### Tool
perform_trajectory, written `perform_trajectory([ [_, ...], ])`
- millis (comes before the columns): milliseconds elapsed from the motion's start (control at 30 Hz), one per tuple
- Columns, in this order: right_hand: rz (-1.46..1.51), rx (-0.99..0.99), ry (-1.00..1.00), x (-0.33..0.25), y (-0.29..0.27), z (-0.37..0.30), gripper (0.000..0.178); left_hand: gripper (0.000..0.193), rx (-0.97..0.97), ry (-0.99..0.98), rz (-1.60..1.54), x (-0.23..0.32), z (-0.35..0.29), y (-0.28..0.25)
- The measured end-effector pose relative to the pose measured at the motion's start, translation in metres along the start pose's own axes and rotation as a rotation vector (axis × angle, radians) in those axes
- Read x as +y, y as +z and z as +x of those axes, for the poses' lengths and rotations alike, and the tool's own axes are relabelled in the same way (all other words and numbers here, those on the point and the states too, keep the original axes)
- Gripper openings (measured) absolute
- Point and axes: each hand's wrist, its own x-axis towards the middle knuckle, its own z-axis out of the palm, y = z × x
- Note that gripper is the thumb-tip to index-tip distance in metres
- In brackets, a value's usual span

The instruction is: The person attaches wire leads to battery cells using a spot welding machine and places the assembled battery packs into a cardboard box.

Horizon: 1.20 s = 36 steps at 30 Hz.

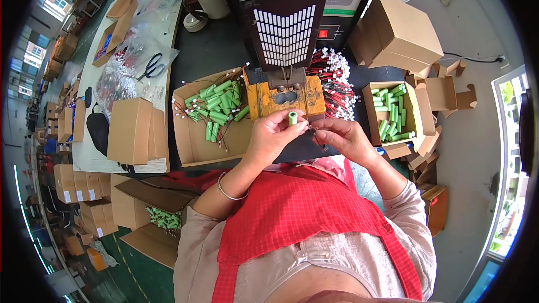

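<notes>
My left hand (270, 139) grips a green cylindrical battery cell (292, 118) upright between thumb and fingers, its end facing up. Close beside it, the fingers of my right hand (347, 139) pinch a thin dark wire lead (314, 131); whether the lead touches the cell I cannot tell. Both hands are just in front of a yellow block fixture (311, 98), which sits under the electrodes of a spot welder (283, 33). A bundle of red and black wires with white connectors (335, 87) lies behind my right hand.
Left of the fixture, an open cardboard box (188, 148) holds green cells with wires attached. On the right, a smaller box (418, 116) contains bare green cells. Scissors (150, 68) lie on plastic bags at the left. Below the table edge, another carton (132, 205) holds wired cells.
</notes>
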Motion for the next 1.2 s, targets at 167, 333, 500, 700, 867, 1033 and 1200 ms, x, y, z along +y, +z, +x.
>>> perform_trajectory([
  [167,0.199,-0.027,0.125,-0.009,0.012,0.017,0.018,0.025,0.021,-0.012,-0.018,0.001,0.0,-0.001],
  [333,0.322,0.002,0.097,0.002,0.023,0.025,0.019,0.025,0.008,0.021,-0.052,0.0,0.002,-0.008],
  [500,0.346,0.031,0.063,0.009,0.025,0.027,0.018,0.025,0.048,0.06,-0.123,-0.014,0.004,-0.009],
  [700,0.335,0.117,0.006,0.012,0.042,0.023,0.026,0.024,0.085,0.079,-0.245,-0.018,0.004,-0.001],
  [867,0.49,0.131,0.106,0.016,0.044,0.025,0.027,0.025,0.131,0.092,-0.304,-0.019,0.0,0.001],
  [1033,0.734,0.149,0.13,0.014,0.05,0.018,0.027,0.025,0.103,0.079,-0.318,-0.023,0.0,0.004],
  [1200,0.819,0.068,0.218,-0.004,0.059,0.01,0.026,0.021,0.181,0.117,-0.261,-0.018,0.002,0.004],
])
